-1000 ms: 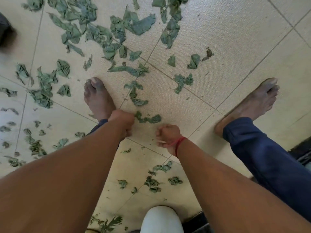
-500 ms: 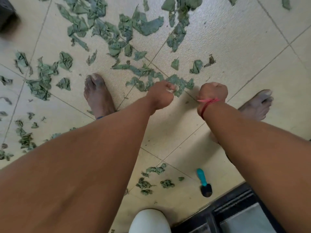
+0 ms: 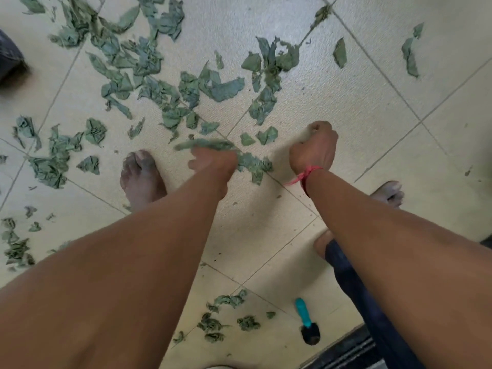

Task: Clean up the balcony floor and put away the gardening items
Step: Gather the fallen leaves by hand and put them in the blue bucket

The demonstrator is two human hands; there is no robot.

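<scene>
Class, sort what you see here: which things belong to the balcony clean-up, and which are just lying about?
Job: leaf scraps, teal-handled trowel, left hand, right hand.
Just there: red wrist thread, dark object at the left edge, left foot.

Home balcony: pale tiled floor w/ torn leaves, teal trowel, bare foot.

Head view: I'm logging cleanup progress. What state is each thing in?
Leaves, scattered loose across the floor, not gathered.
Left hand, blurred among leaves; grip unclear.
Right hand, curled in a fist, nothing seen in it.
Trowel, lying flat on the floor, untouched.
Thread, tied round the right wrist.
</scene>
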